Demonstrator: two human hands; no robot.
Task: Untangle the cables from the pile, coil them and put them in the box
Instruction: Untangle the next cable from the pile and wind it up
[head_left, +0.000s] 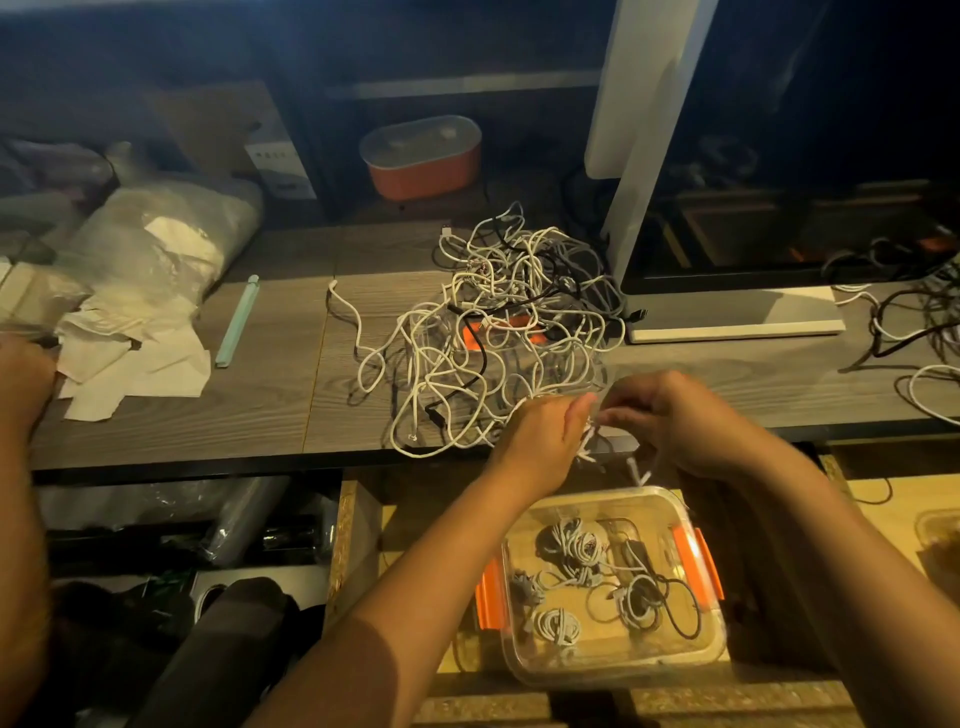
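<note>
1. At the left edge a third hand (23, 374) rests on the desk (260, 405). It is beside torn paper (135, 364) and a clear bag (156, 244). I cannot tell whether it holds anything.
2. Right of the paper a pale green strip (238, 322) lies flat on the desk.
3. The pile (498, 322) of white and black cables sits mid-desk, beyond the two working hands and a little to their left. Its near edge reaches the left hand. An orange tub (421, 156) stands on the shelf behind it.
4. The left hand (540, 441) is at the desk's front edge. Its fingers are curled and pinch a white cable (588, 447) at the pile's near right corner.
5. The right hand (675, 421) is just beside the left. Its thumb and fingers pinch the same cable, which spans the small gap between the hands. A short end hangs down toward the box.
6. The box (587, 496) is clear with orange clips. It sits below the desk edge, directly under the hands, and holds several coils (571, 551), most of them white and one dark.
7. A monitor stand (727, 317) is on the desk right of the pile. More loose wires (914, 332) lie at the far right.
</note>
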